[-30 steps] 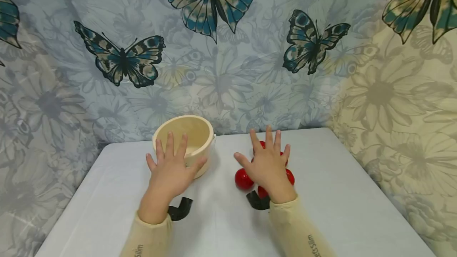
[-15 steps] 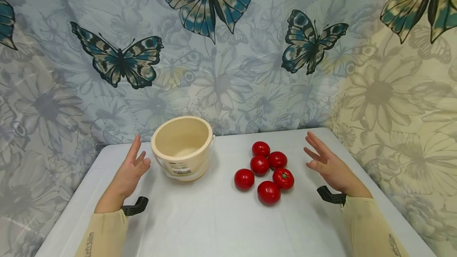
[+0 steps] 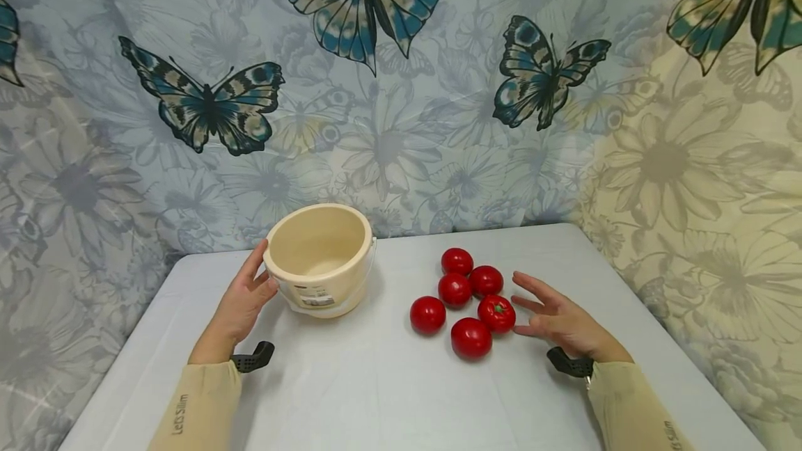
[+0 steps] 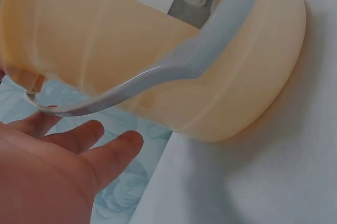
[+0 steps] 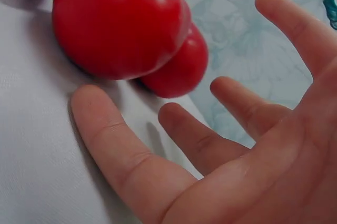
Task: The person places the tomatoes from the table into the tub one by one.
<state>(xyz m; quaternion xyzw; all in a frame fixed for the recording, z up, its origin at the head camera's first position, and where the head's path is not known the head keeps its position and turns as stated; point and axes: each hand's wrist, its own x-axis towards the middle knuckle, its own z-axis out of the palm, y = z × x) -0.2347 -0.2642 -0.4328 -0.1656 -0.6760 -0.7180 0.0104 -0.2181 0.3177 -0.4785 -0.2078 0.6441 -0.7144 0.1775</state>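
Flanking cream bucket (image 3: 343,285) and six red tomatoes (image 3: 454,290) outside it, both hands (image 3: 241,305) (image 3: 567,323) spread

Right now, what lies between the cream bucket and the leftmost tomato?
In the head view, only a bare stretch of white table separates the cream bucket from the leftmost tomato.

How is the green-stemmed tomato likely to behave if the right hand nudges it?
The green-stemmed tomato would probably roll, since it looks nearly round, though the other tomatoes clustered beside it could stop it. Its glossy skin may make it somewhat slippery to grip. It looks firm rather than floppy, as its sides show no visible sag.
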